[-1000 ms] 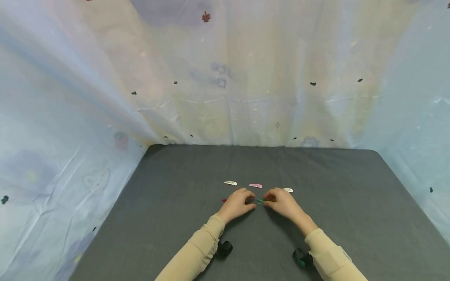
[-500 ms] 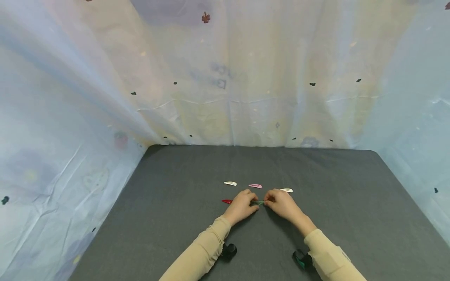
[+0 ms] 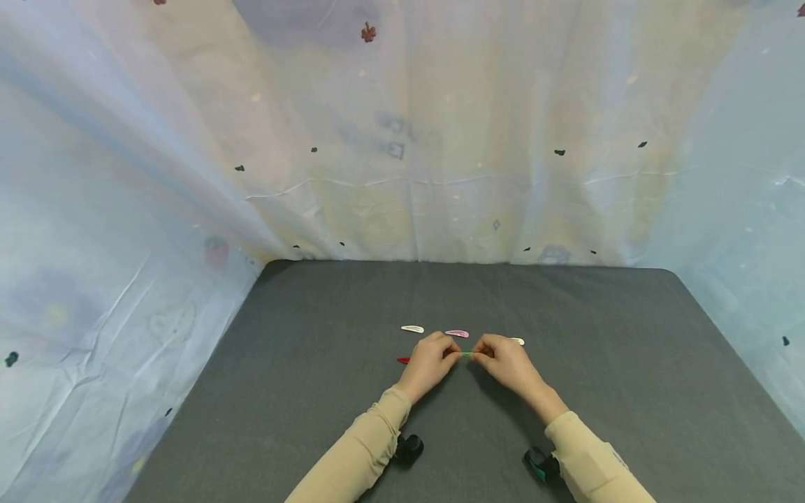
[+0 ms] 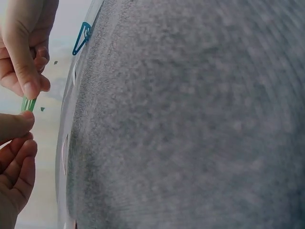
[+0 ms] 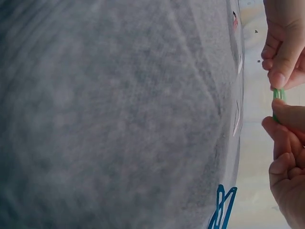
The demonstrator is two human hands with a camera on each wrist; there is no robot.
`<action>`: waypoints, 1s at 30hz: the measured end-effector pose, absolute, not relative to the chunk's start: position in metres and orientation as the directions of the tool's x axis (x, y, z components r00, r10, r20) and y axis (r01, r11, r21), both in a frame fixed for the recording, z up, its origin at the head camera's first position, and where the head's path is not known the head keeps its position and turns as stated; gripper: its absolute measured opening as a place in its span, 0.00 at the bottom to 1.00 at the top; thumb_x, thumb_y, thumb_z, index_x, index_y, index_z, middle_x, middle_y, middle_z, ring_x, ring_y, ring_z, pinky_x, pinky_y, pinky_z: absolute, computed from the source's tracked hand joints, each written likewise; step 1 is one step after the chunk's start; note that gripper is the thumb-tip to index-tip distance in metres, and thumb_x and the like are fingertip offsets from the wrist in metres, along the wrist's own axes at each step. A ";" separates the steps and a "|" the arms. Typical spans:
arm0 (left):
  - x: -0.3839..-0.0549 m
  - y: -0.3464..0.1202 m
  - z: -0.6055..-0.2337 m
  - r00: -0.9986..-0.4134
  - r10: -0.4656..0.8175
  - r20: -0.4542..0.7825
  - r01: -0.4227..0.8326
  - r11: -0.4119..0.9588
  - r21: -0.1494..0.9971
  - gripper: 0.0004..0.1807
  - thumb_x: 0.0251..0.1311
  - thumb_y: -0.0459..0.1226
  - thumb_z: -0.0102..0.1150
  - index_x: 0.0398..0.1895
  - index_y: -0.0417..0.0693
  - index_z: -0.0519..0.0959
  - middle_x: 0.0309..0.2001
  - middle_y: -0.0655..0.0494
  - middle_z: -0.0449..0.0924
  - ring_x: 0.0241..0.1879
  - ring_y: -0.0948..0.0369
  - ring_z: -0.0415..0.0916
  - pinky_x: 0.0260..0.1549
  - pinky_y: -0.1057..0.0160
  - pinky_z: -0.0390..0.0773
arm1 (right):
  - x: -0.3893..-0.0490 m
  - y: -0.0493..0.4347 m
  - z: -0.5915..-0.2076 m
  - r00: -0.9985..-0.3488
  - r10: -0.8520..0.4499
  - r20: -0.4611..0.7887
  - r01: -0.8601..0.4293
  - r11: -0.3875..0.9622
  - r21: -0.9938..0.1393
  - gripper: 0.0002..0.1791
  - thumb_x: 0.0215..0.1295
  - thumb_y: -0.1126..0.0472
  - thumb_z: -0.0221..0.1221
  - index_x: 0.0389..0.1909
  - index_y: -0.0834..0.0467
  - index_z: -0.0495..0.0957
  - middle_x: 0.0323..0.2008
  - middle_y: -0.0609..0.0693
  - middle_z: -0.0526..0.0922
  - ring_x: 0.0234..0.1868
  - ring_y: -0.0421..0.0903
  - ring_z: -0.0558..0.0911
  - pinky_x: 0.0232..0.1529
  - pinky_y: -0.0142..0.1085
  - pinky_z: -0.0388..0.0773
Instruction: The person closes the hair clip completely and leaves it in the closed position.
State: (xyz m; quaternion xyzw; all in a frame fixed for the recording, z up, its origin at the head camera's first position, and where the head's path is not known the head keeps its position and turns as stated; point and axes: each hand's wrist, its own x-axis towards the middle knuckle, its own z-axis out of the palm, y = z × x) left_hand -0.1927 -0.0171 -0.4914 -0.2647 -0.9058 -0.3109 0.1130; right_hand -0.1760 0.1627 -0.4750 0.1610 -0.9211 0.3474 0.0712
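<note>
Fingertips of both hands pinch a small green snap hair clip [image 3: 466,354] from opposite ends, held above the dark table. My left hand [image 3: 430,363] has its left end; my right hand [image 3: 506,361] has the right end. In the left wrist view the green clip [image 4: 28,103] shows between the two thumbs, most of it covered by fingers. The right wrist view shows the clip [image 5: 279,94] with its arms lying close together. Just past my left hand lies a red hair clip [image 3: 402,360], partly hidden.
Behind the hands lie a white clip [image 3: 412,328], a pink clip [image 3: 457,334] and another white clip [image 3: 518,341], partly covered. A blue clip [image 5: 223,205] with spread arms rests on the table [image 3: 339,300] to the right. Patterned curtains [image 3: 453,140] surround the table.
The green clip's arms, spread in a V a second ago, now lie together. Both hands have risen slightly with it, and my left hand has shifted right toward my right hand.
</note>
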 end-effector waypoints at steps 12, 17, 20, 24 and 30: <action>-0.190 -0.014 -0.483 -0.778 0.379 0.501 0.607 0.661 0.441 0.04 0.53 0.35 0.65 0.25 0.49 0.80 0.26 0.58 0.75 0.25 0.67 0.70 0.25 0.75 0.68 | -0.175 0.158 -0.474 -0.912 -0.188 0.364 -0.386 0.693 -0.609 0.05 0.55 0.65 0.65 0.23 0.54 0.79 0.19 0.44 0.78 0.17 0.30 0.65 0.18 0.26 0.65; -0.192 -0.018 -0.483 -0.785 0.379 0.490 0.603 0.650 0.464 0.03 0.54 0.36 0.65 0.26 0.49 0.81 0.28 0.58 0.76 0.27 0.66 0.72 0.28 0.74 0.72 | -0.175 0.158 -0.473 -0.935 -0.188 0.301 -0.347 0.665 -0.662 0.03 0.58 0.61 0.63 0.27 0.53 0.80 0.22 0.45 0.80 0.18 0.31 0.68 0.20 0.27 0.68; -0.193 -0.020 -0.484 -0.776 0.382 0.502 0.614 0.641 0.460 0.02 0.54 0.36 0.64 0.26 0.49 0.82 0.29 0.58 0.76 0.28 0.66 0.73 0.30 0.74 0.74 | -0.174 0.159 -0.473 -0.947 -0.197 0.252 -0.319 0.641 -0.698 0.03 0.60 0.57 0.62 0.30 0.52 0.80 0.25 0.48 0.82 0.20 0.32 0.71 0.22 0.28 0.70; -0.194 -0.023 -0.484 -0.760 0.385 0.523 0.629 0.639 0.444 0.02 0.54 0.37 0.64 0.26 0.49 0.83 0.29 0.58 0.76 0.29 0.66 0.74 0.31 0.74 0.75 | -0.174 0.162 -0.471 -0.962 -0.207 0.178 -0.269 0.605 -0.749 0.07 0.62 0.53 0.59 0.34 0.52 0.81 0.29 0.50 0.84 0.22 0.34 0.73 0.24 0.29 0.71; -0.195 -0.026 -0.487 -0.784 0.407 0.469 0.612 0.635 0.472 0.01 0.54 0.35 0.64 0.30 0.49 0.82 0.31 0.57 0.77 0.31 0.65 0.75 0.32 0.73 0.75 | -0.176 0.165 -0.472 -0.967 -0.221 0.125 -0.234 0.584 -0.777 0.08 0.62 0.54 0.60 0.36 0.53 0.82 0.32 0.49 0.85 0.25 0.38 0.76 0.26 0.29 0.72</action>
